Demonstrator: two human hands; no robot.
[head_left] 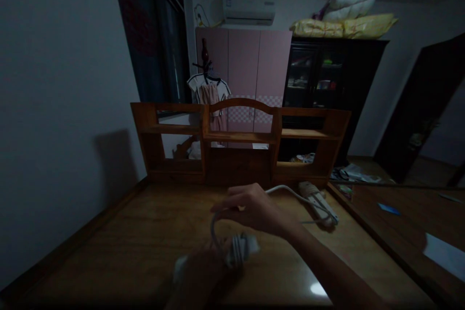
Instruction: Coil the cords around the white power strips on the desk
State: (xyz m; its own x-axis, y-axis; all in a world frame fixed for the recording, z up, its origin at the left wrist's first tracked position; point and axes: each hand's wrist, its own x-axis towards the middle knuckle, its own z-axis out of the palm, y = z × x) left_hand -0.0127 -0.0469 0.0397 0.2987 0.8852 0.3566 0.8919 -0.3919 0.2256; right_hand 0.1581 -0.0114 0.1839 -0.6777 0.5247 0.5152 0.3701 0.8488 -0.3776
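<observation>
My left hand (203, 264), dim and blurred, is closed around a white power strip (250, 244) low in the middle of the view. Loops of cord are wound about the strip, and its other end shows left of the hand. Above it, my right hand (250, 206) pinches a white cord (213, 232), which curves down to the wound loops. A stretch of white cord also runs from behind my right hand to a second white power strip (319, 203), which lies on the wooden desk (145, 237) with cord around it.
A wooden shelf unit (240, 136) stands along the desk's far edge. The wall (72, 106) borders the left side. On the right, a lower brown surface (366, 213) carries a blue card (388, 209) and white paper (445, 253). Behind are pink wardrobes (243, 63).
</observation>
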